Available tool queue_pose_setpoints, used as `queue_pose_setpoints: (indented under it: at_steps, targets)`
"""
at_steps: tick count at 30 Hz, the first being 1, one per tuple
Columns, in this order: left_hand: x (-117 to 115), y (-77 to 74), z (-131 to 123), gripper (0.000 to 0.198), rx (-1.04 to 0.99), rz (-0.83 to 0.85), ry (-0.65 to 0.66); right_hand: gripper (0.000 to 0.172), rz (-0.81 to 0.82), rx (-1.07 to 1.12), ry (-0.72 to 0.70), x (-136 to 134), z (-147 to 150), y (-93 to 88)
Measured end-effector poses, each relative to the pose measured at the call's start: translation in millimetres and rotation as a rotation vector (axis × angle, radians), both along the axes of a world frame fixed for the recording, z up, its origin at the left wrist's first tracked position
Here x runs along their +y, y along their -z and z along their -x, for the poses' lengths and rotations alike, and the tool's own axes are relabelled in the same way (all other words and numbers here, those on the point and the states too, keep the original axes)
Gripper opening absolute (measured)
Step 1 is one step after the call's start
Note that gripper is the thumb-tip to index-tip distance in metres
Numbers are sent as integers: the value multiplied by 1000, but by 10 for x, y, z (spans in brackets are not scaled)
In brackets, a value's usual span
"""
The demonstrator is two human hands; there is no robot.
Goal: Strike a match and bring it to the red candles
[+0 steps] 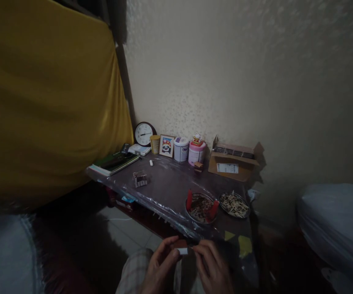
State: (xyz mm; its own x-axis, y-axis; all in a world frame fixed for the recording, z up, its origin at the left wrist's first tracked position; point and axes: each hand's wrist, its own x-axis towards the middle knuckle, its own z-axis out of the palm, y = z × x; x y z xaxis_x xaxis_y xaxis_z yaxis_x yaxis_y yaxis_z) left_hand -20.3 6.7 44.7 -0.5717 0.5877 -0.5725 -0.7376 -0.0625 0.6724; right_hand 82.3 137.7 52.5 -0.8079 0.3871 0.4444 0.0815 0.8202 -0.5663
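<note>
My left hand (pixel 160 263) pinches a small matchbox (pixel 181 247) with a brown face and a white side, held low over my lap in front of the table edge. Close beside the box's right end, my right hand (pixel 211 263) has thumb and forefinger pressed together on what looks like a thin matchstick (pixel 191 247); its detail is barely visible. Just beyond my hands, a round plate (pixel 198 220) with a speckled, dark-stained surface carries two red candles, one upright (pixel 189 200) and one leaning (pixel 213 209). To its right is a dish of loose matchsticks (pixel 234 205).
On the plastic-covered table (pixel 167 183) lie a small clear holder (pixel 140 179) and a white piece (pixel 151 163). Along the wall stand a clock (pixel 144 134), a yellow cup (pixel 154 145), a framed picture (pixel 166 146), two tubs and an open cardboard box (pixel 229 167). Yellow cloth hangs left.
</note>
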Motion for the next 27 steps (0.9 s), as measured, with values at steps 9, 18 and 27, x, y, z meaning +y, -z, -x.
queue_pose_setpoints:
  at_steps: [9,18,27]
  targets:
    - [39,-2,-34,33,-29,-32,-28,16,209,113,55,-36,59,4]
    - [53,-130,29,32,-34,-31,-4,8,286,198,88,-62,102,98]
    - [-8,-93,72,32,87,25,75,12,223,216,40,-51,120,121]
